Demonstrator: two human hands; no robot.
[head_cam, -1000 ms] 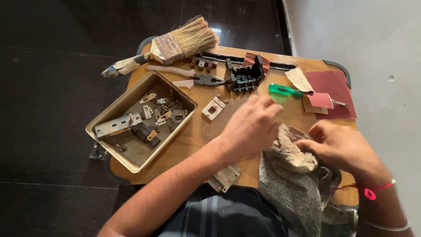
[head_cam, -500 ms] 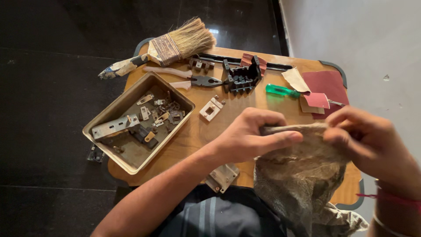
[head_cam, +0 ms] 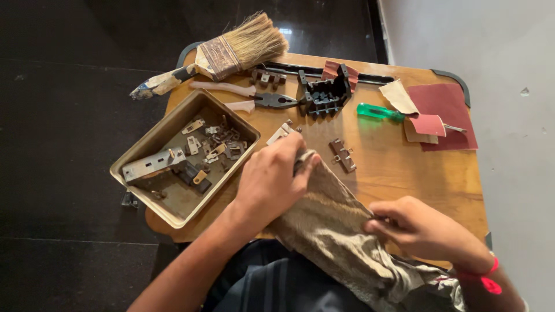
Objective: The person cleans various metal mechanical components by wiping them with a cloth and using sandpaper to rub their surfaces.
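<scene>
A: Where is the worn grey-brown cloth [head_cam: 335, 225]?
B: Lower centre, over the wooden tabletop [head_cam: 399, 167] edge. The left hand [head_cam: 272, 182] pinches its upper end, the right hand [head_cam: 422, 228] grips its side.
A: Something inside?
B: Hidden, I cannot tell. Its lower end is cut off.

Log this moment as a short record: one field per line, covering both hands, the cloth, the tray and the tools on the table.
left hand: presses one end of the grey cloth down near the tray
right hand: pinches the cloth's edge
cloth: stretched between both hands, trailing off the table
tray: metal, holds small metal parts
tools: paintbrush, pliers, green screwdriver, red sandpaper
loose bits: black plastic block, small metal strip
</scene>
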